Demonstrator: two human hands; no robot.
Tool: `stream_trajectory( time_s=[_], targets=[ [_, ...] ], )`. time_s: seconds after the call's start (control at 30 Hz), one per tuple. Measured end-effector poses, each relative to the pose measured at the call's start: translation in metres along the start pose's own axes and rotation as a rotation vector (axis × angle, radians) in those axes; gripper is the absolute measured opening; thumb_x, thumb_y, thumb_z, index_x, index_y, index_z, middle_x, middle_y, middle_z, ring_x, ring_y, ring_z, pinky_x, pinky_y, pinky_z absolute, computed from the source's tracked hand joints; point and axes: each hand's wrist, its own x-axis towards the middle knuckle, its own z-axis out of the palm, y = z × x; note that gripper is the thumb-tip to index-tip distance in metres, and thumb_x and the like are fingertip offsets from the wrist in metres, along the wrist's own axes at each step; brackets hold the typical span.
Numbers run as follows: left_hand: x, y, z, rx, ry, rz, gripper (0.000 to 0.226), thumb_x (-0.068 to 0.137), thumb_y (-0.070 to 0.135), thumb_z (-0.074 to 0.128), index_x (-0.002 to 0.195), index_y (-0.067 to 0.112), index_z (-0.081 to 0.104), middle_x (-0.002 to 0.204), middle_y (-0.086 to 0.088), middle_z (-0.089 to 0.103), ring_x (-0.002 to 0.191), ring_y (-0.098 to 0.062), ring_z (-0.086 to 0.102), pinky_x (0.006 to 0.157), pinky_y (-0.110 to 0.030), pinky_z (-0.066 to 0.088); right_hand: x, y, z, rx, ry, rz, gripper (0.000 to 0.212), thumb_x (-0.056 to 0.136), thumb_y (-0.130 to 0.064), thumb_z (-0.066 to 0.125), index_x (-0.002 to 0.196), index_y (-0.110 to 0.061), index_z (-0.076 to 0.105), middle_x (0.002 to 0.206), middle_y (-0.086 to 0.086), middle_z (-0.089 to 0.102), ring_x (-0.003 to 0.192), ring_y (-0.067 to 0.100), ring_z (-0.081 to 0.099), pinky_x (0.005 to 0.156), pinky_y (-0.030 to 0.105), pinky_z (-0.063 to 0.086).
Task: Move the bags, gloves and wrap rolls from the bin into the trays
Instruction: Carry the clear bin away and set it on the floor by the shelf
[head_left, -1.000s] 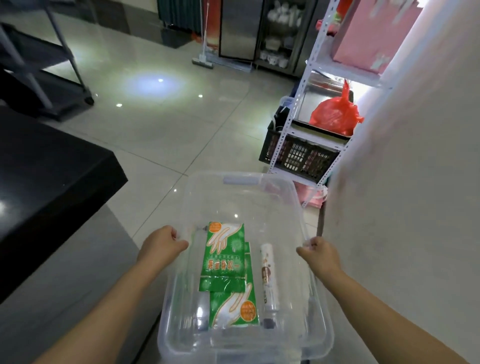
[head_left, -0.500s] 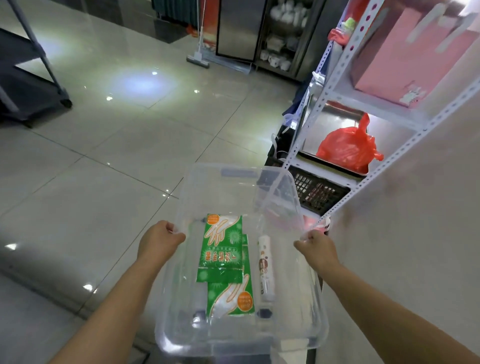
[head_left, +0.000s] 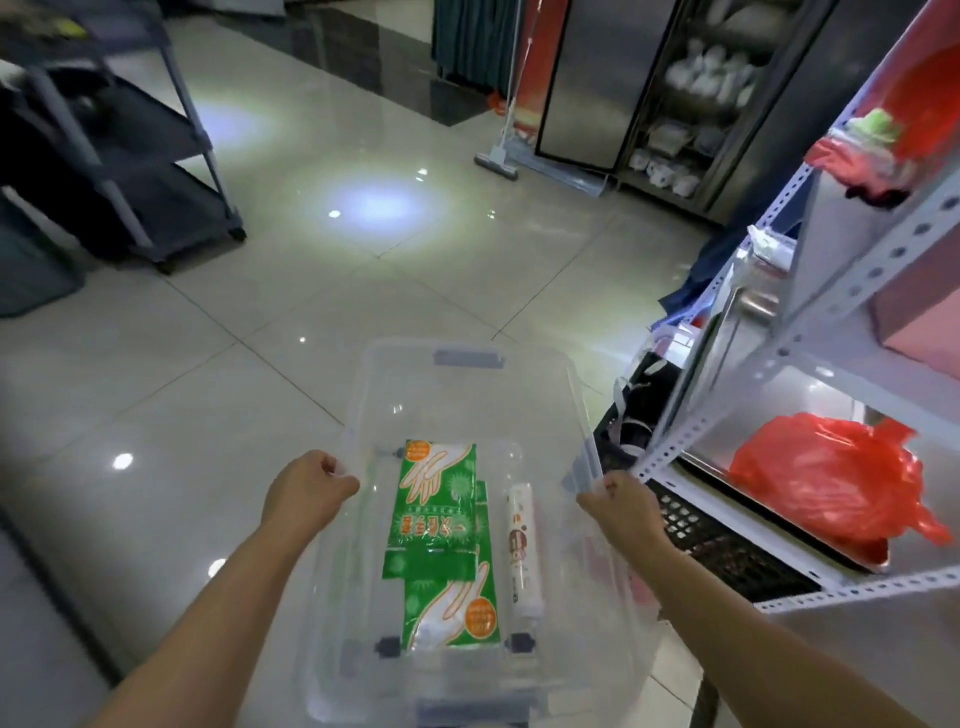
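I hold a clear plastic bin (head_left: 467, 358) in front of me above the tiled floor. My left hand (head_left: 306, 491) grips its left rim and my right hand (head_left: 621, 501) grips its right rim. Inside lie two green glove packs, one (head_left: 435, 499) overlapping the other (head_left: 457, 608), and a white wrap roll (head_left: 522, 551) along their right side. To the right, a metal tray (head_left: 862, 558) on the white shelf holds a red plastic bag (head_left: 826, 475).
The white perforated-steel shelf rack (head_left: 810, 322) stands close on the right, with a black crate (head_left: 727, 551) under it. A dark cart (head_left: 130, 156) stands far left. A steel cabinet (head_left: 691, 98) and a floor squeegee (head_left: 496, 161) stand at the back.
The view has swung right and moved nearer to the white shelf rack; the black counter on the left has left view. Both hands keep their grip on the bin.
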Motion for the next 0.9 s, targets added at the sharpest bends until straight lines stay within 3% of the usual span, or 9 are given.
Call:
stream_trajectory(
  time_s=[0.2,0.37,0.67,0.9],
  targets=[
    [0.087,0.043,0.0,-0.049,0.074,-0.037,0.018,0.071,0.015,0.068,0.087,0.011,0.061,0.085,-0.011,0.067,0.078,-0.031,0.064,0.072,-0.036,0.049,0.113,-0.06,0.002,-0.047,-0.056,-0.08,0.017,0.078,-0.02,0.064,0.072,-0.017,0.049,0.065,-0.003,0.052,0.057,0.009,0.049,0.048,0.022,0.032],
    [0.194,0.083,0.003,-0.025,0.031,-0.018,0.016,0.073,0.017,0.067,0.088,0.013,0.06,0.08,-0.007,0.065,0.077,-0.026,0.063,0.07,-0.033,0.046,0.21,-0.104,0.015,-0.047,-0.024,-0.099,0.017,0.079,-0.022,0.066,0.09,-0.012,0.056,0.072,-0.01,0.052,0.065,0.002,0.048,0.05,0.019,0.032],
    [0.394,0.19,0.003,0.09,-0.108,0.1,0.018,0.074,0.018,0.067,0.089,0.013,0.059,0.083,-0.01,0.066,0.077,-0.027,0.063,0.07,-0.031,0.047,0.35,-0.179,0.021,-0.011,0.092,0.054,0.023,0.079,-0.026,0.066,0.096,-0.012,0.059,0.076,-0.008,0.053,0.065,-0.002,0.046,0.05,0.016,0.03],
    [0.508,0.295,0.058,0.208,-0.205,0.244,0.017,0.076,0.019,0.066,0.089,0.013,0.058,0.08,-0.008,0.065,0.074,-0.025,0.062,0.065,-0.029,0.042,0.452,-0.181,-0.003,0.024,0.145,0.187,0.026,0.082,-0.028,0.065,0.099,-0.012,0.057,0.088,-0.001,0.057,0.067,0.003,0.048,0.051,0.017,0.033]
  ],
)
